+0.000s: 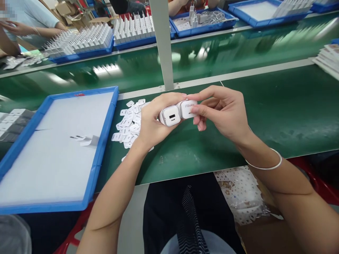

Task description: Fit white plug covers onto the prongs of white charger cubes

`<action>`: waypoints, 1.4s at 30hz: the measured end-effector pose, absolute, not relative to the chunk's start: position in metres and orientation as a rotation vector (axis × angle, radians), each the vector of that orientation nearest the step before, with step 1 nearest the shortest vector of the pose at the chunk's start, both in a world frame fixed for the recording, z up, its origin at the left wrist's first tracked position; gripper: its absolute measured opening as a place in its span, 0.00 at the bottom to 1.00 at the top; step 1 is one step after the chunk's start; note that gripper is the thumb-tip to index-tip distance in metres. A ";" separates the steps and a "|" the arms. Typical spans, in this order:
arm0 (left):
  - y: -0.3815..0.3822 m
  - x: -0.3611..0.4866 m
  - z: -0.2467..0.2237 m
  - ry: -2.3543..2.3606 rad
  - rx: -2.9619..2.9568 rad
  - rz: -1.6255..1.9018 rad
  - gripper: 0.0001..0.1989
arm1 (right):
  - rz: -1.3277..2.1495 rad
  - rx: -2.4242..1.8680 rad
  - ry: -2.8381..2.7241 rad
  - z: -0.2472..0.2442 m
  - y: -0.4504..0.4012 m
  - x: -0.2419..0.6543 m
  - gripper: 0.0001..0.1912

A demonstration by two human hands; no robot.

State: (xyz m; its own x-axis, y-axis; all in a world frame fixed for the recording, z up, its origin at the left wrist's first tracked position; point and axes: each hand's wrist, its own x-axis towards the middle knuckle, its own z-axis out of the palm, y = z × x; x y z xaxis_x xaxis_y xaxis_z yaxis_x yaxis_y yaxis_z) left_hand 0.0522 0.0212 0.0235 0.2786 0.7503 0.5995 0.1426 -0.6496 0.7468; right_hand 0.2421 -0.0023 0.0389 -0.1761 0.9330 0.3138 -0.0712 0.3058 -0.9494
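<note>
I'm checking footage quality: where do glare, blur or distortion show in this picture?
Head view: bright glare streaks the far green belt; head view: lettering on one held charger looks faint and soft; head view: square blocks hide the upper-left corner, and the post leans, perhaps from lens distortion or camera tilt.

Bright, even light here, white glare streaking the glossy green belt [212, 56] beyond the right grip [226, 111]; wide-angle edges stretching, pixelation blurring a patch far left.
</note>
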 end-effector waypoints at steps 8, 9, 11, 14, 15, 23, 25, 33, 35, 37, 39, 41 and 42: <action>0.024 0.050 0.020 0.770 2.063 1.393 0.17 | 1.166 -0.825 -1.452 0.042 -0.001 0.243 0.10; 0.024 0.050 0.020 0.774 2.064 1.393 0.17 | 1.167 -0.821 -1.453 0.042 0.000 0.243 0.09; 0.024 0.050 0.021 0.770 2.061 1.395 0.18 | 1.162 -0.826 -1.456 0.042 0.000 0.243 0.09; 0.023 0.051 0.021 0.759 2.049 1.400 0.17 | 1.154 -0.848 -1.455 0.041 -0.001 0.243 0.08; 0.023 0.051 0.022 0.765 2.043 1.399 0.17 | 1.157 -0.850 -1.453 0.040 -0.001 0.243 0.08; 0.022 0.052 0.022 0.819 2.051 1.390 0.16 | 1.144 -0.849 -1.468 0.035 -0.001 0.244 0.08; 0.022 0.051 0.022 0.817 2.074 1.388 0.16 | 1.119 -0.848 -1.476 0.034 -0.001 0.244 0.08; 0.023 0.051 0.018 0.828 2.039 1.380 0.18 | 1.120 -0.866 -1.486 0.032 0.000 0.244 0.10; 0.023 0.052 0.017 0.838 2.014 1.391 0.19 | 1.127 -0.896 -1.492 0.033 0.002 0.245 0.13; 0.021 0.052 0.017 0.825 2.013 1.412 0.20 | 1.132 -0.944 -1.487 0.034 0.004 0.245 0.18; 0.021 0.053 0.017 0.788 2.033 1.425 0.20 | 1.181 -0.956 -1.480 0.033 0.006 0.244 0.23; 0.023 0.052 0.018 0.728 2.066 1.444 0.19 | 1.279 -0.900 -1.481 0.030 0.009 0.242 0.26; 0.025 0.050 0.018 0.705 2.082 1.459 0.19 | 1.331 -0.853 -1.480 0.027 0.010 0.241 0.27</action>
